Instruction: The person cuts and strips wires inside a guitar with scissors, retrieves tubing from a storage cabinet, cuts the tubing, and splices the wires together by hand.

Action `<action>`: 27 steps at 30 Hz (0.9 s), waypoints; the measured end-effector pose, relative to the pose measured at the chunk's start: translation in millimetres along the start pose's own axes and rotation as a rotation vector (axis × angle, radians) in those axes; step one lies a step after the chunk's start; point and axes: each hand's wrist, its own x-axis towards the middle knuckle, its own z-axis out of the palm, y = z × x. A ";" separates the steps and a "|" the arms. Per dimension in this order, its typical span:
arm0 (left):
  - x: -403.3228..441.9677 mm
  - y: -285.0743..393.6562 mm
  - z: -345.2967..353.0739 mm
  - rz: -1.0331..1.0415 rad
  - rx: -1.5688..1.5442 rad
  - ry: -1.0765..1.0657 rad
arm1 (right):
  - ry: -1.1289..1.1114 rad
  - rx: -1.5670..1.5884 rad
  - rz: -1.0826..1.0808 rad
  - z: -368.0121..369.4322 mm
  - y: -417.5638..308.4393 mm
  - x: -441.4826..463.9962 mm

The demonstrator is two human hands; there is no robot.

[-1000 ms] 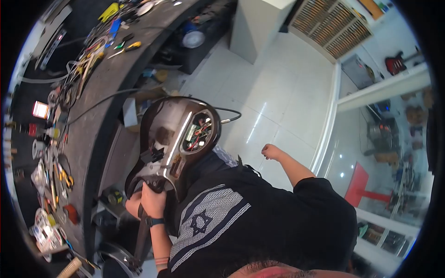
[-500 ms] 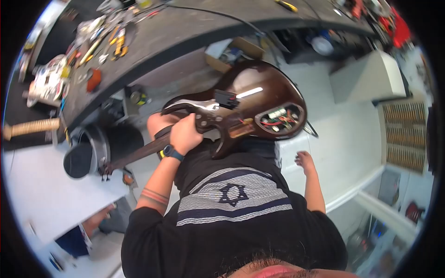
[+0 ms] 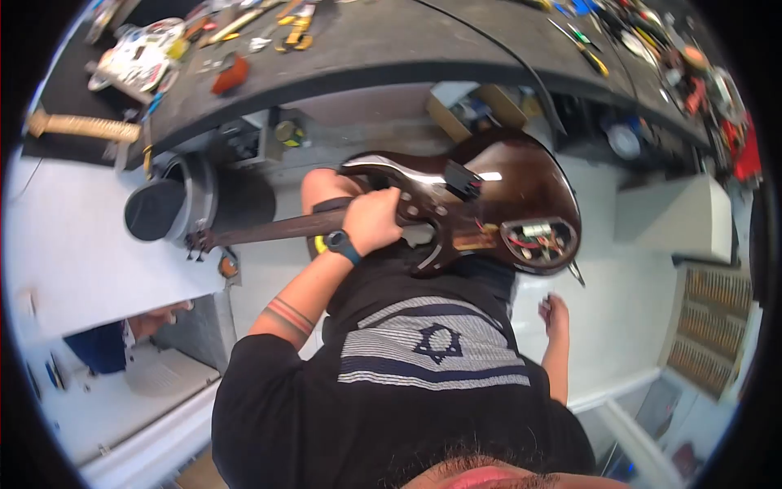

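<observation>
A dark brown electric guitar [image 3: 521, 183] lies back side up across my lap, its neck pointing left. My left hand [image 3: 373, 222], with a watch on the wrist, is wrapped round the neck [image 3: 285, 228] near the body joint. The control cavity [image 3: 539, 242] is uncovered and shows wires and parts. A black box [image 3: 463, 179] sticks out of the back beside a smaller uncovered recess [image 3: 475, 238]. My right hand [image 3: 555, 316] hangs at my right side, apart from the guitar; its fingers look loosely bent and apart, with nothing visible in them.
Ahead runs a dark workbench [image 3: 366, 41] with pliers [image 3: 297, 33], a screwdriver [image 3: 593, 59] and other tools. A cardboard box [image 3: 472, 110] sits beneath it. A black bin [image 3: 191, 196] stands near the headstock, a white cabinet [image 3: 688, 216] at right. Another person's arm [image 3: 155, 319] shows lower left.
The view has shifted, so bench and guitar appear farther right. The guitar neck has swung closer to level, headstock raised. My left hand keeps its hold; my right hand stays low beside me.
</observation>
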 end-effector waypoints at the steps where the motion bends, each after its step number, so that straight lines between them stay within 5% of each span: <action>1: 0.2 4.0 -2.0 -0.002 -0.008 -0.001 | -0.020 0.016 -0.062 -7.9 -1.6 5.9; 6: 2.4 4.6 4.9 -0.009 -0.032 0.018 | 0.068 0.276 -0.317 -12.8 -70.6 -2.7; 15: 2.8 -0.7 11.3 0.021 -0.030 0.040 | 0.116 0.230 -0.740 33.2 -208.4 -64.7; 27: 0.6 -3.1 9.6 0.048 -0.015 0.094 | -0.129 -0.125 -0.635 133.4 -274.1 -91.2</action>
